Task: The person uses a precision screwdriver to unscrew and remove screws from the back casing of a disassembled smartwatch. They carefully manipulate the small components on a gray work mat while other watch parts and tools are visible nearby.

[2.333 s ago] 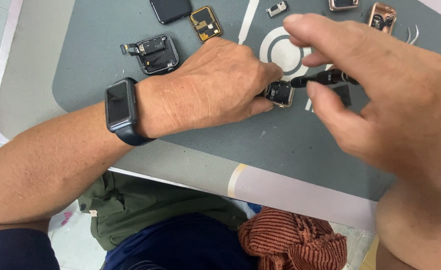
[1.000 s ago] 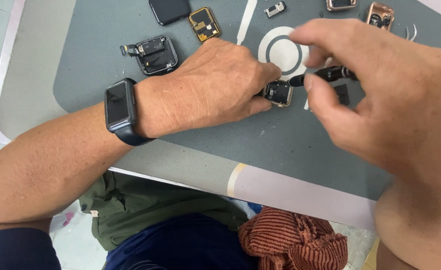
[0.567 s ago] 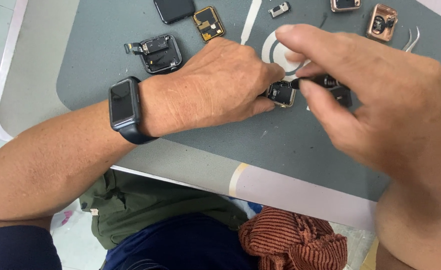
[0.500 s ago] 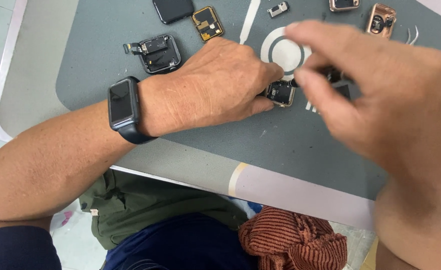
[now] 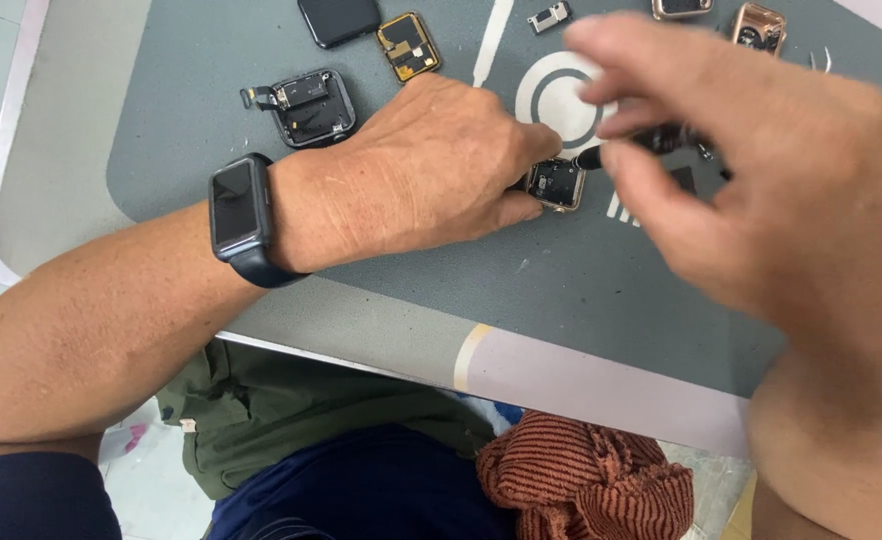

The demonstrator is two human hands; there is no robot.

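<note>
Pinching a small gold-edged watch case (image 5: 556, 184) (open, dark innards), left hand (image 5: 416, 165); right hand (image 5: 751, 170) grips a black tool (image 5: 651, 142).

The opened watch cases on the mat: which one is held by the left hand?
The gold-rimmed watch case, pinned under the left hand fingertips. The black case and the rose-gold case lie untouched.

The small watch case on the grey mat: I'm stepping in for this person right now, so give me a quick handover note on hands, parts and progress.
Left hand pins the small open watch case to the grey mat.
Right hand, blurred, holds a dark slim tool with its tip at the case's upper right corner.
Case is open, insides exposed; the tool work on it looks unfinished.
Set aside at the mat's top: a black case with ribbon cable, a dark screen, a gold-edged module and a rose-gold case.
</note>
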